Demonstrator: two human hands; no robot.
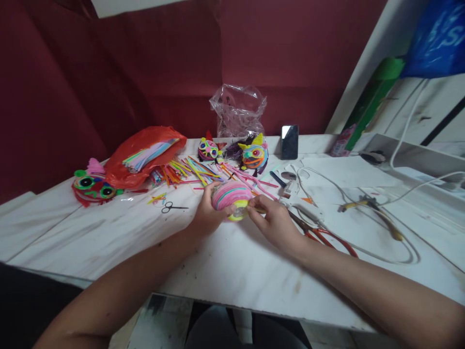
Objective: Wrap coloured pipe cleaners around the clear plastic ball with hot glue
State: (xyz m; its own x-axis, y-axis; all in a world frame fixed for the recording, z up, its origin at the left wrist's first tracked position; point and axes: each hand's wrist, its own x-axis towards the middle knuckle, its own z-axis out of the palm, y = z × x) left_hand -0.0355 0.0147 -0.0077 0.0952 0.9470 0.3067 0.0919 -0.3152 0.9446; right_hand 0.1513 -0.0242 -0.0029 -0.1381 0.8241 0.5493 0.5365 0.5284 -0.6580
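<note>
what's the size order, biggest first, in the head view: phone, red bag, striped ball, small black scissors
1. Red bag
2. Striped ball, partly covered
3. Phone
4. Small black scissors, thinnest of these

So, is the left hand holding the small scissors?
No, the left hand holds a striped ball, and the small scissors lie on the table.

The bare left arm [134, 278] is slanting in from the lower left and ending in the bare, cupped left hand [209, 211], whose long fingers [209, 188] are arching along the far side while its thumb [228, 210] is pointing inward. The bare right arm [366, 286] is stretching in from the lower right, and the bare, half-curled right hand [276, 220] is facing its partner, thumb and index finger pinching.
</note>
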